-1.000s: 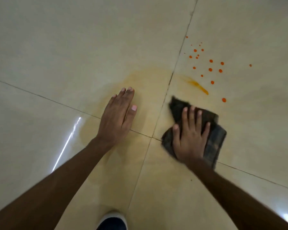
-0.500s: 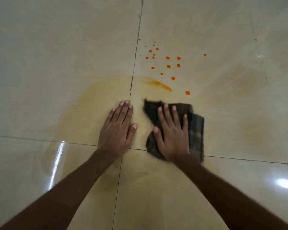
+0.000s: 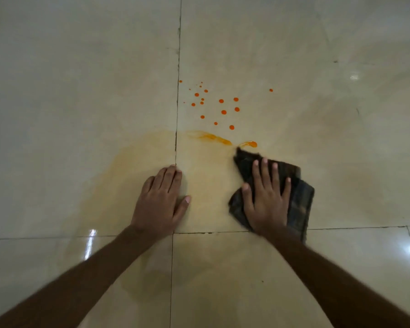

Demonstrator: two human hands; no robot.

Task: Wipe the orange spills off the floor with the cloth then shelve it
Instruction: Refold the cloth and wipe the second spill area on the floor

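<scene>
A dark checked cloth lies flat on the cream tiled floor, with my right hand pressed palm-down on it, fingers spread. Its far corner touches an orange streak. Beyond the streak sit several small orange drops. My left hand rests flat on the bare floor left of the cloth, holding nothing. A pale yellow smear spreads around and left of that hand.
Tile joints cross just below my hands. Bright light reflections show on the glossy floor at the lower left and right. No shelf is in view.
My right hand has slid the cloth to the right and a little forward, up to the orange streak. The view has shifted; my left hand stays planted on the floor.
</scene>
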